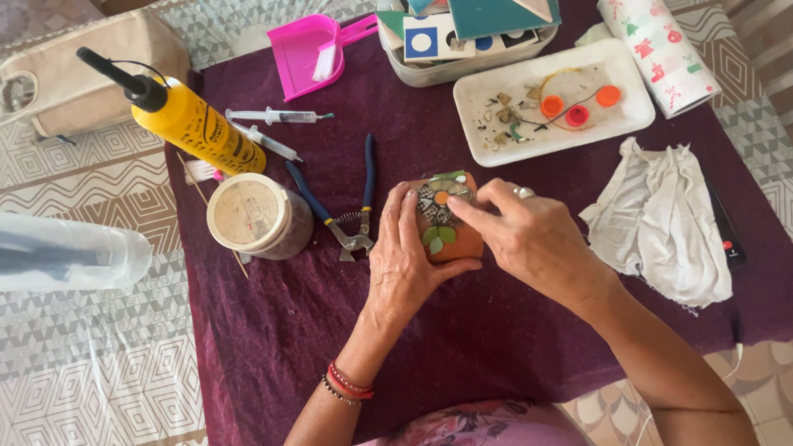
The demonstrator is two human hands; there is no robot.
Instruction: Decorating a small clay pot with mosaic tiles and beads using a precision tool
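We see a small terracotta pot (450, 227) lying on its side on the purple cloth (429, 330), near the middle of the table, with a mosaic of green, orange and patterned tile pieces (440, 211) stuck to its upturned wall. Our left hand (405, 264) cups the pot from the left and underneath, fingers and thumb closed around it, while our right hand (533, 235) comes in from the right with its fingertips pinched together and pressing on the mosaic near the orange piece. We judge the pot stiff, fairly light and brittle, so it is best held by its bare clay sides and rim rather than by the tiles, which may slide or lift if the glue under them is fresh. Just left of the pot lie blue-handled nippers (347, 206), and beside those a round lidded jar (252, 215) whose contents we cannot tell. A yellow glue bottle (194, 124) with a black nozzle lies tilted further left, with two syringes (277, 116) near it. The white rectangular tray (496, 144) beyond the pot holds tile scraps, a loop of wire and three orange and red caps (578, 106). A clear tub (462, 66) at the back holds larger tiles, a pink dustpan (310, 49) sits beside it, and a crumpled white rag (661, 219) lies to the right.
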